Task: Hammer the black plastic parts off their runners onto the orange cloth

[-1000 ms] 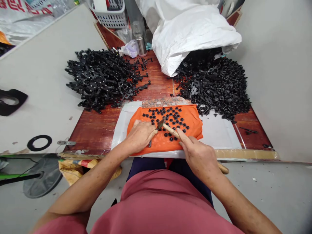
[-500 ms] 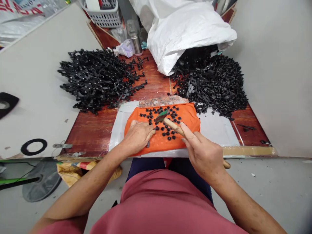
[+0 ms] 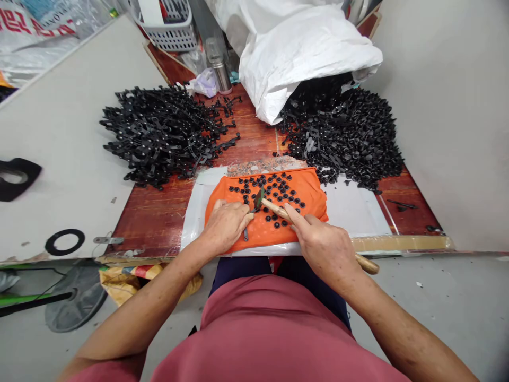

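In my right hand (image 3: 328, 246) is a hammer (image 3: 278, 210), its wooden handle in the closed fingers. The hammer's dark green head is down at the fingertips of my left hand (image 3: 226, 225). My left hand rests on an orange cloth pad (image 3: 264, 236), fingers pinching a small black plastic strap (image 3: 245, 234); one end of the strap shows below the fingers, the rest is mostly hidden. Several round black studs (image 3: 281, 187) stand scattered over the orange cloth, around the hammer head.
A heap of black straps (image 3: 159, 135) lies at left on the red-brown table (image 3: 254, 138). At right, more small black parts (image 3: 358, 135) spill from a white sack (image 3: 306, 48). Behind stand a steel flask (image 3: 221, 74) and a grey basket (image 3: 170, 37). White board (image 3: 353, 212) lies under the cloth.
The hammer head has swung down and left to the left fingertips, and my right hand has moved slightly left with it. My left hand keeps its place on the cloth.
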`<control>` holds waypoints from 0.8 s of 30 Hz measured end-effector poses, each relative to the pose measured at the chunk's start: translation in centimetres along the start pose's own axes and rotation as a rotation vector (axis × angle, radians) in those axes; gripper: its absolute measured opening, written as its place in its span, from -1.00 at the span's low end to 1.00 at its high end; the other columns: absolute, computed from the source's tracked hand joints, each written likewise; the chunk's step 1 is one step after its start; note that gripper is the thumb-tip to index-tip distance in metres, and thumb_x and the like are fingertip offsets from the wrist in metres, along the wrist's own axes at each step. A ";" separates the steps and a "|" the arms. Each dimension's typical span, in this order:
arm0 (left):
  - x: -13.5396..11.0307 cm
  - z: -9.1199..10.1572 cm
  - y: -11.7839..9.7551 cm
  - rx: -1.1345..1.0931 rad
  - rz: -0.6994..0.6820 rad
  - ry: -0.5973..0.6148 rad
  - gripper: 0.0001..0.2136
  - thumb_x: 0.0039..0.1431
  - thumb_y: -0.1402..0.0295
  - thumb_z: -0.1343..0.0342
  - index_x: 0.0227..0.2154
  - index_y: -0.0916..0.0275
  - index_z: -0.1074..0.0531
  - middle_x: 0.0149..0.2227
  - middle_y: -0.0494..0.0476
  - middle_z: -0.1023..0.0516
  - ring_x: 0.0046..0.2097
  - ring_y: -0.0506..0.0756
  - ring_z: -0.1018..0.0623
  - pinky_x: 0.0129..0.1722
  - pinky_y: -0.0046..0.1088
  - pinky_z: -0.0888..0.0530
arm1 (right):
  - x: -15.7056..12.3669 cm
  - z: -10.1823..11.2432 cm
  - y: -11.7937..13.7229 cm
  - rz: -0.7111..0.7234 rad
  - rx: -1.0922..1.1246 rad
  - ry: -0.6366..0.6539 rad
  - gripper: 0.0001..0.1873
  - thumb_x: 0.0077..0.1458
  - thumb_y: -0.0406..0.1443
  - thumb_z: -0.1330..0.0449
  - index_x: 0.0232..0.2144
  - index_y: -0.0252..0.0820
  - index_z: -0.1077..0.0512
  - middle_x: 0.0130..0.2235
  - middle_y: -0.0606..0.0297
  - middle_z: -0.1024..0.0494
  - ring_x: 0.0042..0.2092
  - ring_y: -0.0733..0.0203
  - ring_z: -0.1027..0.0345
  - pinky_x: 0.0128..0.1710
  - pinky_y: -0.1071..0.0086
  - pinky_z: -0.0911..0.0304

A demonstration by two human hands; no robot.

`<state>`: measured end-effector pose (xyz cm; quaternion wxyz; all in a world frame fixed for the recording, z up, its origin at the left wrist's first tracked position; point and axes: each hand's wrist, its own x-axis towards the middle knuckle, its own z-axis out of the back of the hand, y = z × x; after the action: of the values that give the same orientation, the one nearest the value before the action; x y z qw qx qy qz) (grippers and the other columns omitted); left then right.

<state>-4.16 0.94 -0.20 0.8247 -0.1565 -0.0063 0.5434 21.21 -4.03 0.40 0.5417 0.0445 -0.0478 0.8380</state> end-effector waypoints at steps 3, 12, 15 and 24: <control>-1.1 1.1 0.3 -0.229 0.063 -0.029 -0.67 0.46 0.23 0.17 0.12 0.23 -0.34 -0.14 0.18 -0.59 -0.11 0.20 -0.56 0.05 -0.17 -0.36 | -0.1 0.0 -0.3 -0.025 0.052 -0.049 -0.42 0.39 -0.32 -0.05 0.41 -0.03 -0.22 -0.29 0.25 -0.64 -0.44 0.18 -0.48 -0.51 0.34 -0.15; -3.6 2.6 0.1 -0.407 -0.094 -0.015 -0.68 0.47 0.26 0.14 0.04 0.11 -0.49 -0.09 0.14 -0.56 -0.05 0.13 -0.54 -0.02 -0.35 -0.43 | -2.7 0.4 -1.9 -0.194 0.491 -0.127 -0.46 0.41 -0.29 -0.06 0.38 0.04 -0.27 0.13 0.26 -0.63 -0.04 0.11 -0.61 -0.10 0.33 -0.48; -3.1 1.3 -0.9 -0.195 -0.020 -0.044 -0.70 0.48 0.25 0.15 -0.12 0.19 -0.50 -0.20 0.18 -0.57 -0.13 0.17 -0.55 -0.11 -0.30 -0.40 | -4.0 -0.3 -2.3 -0.220 0.473 -0.126 -0.47 0.41 -0.27 -0.08 0.37 0.01 -0.28 0.15 0.23 -0.61 -0.01 0.05 -0.61 -0.08 0.27 -0.49; -0.8 0.2 -3.3 0.028 0.134 0.046 -0.69 0.51 0.27 0.21 -0.20 0.21 -0.43 -0.16 0.22 -0.65 -0.09 0.22 -0.61 -0.09 -0.25 -0.34 | -5.6 -1.0 -2.9 -0.274 0.412 -0.082 -0.47 0.39 -0.26 -0.12 0.36 0.02 -0.30 0.15 0.20 -0.61 -0.01 0.02 -0.61 -0.13 0.25 -0.52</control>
<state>-1.53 -0.92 0.97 0.7886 -0.1574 0.0306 0.5937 26.10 -7.78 -1.20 0.6275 0.1939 0.1089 0.7462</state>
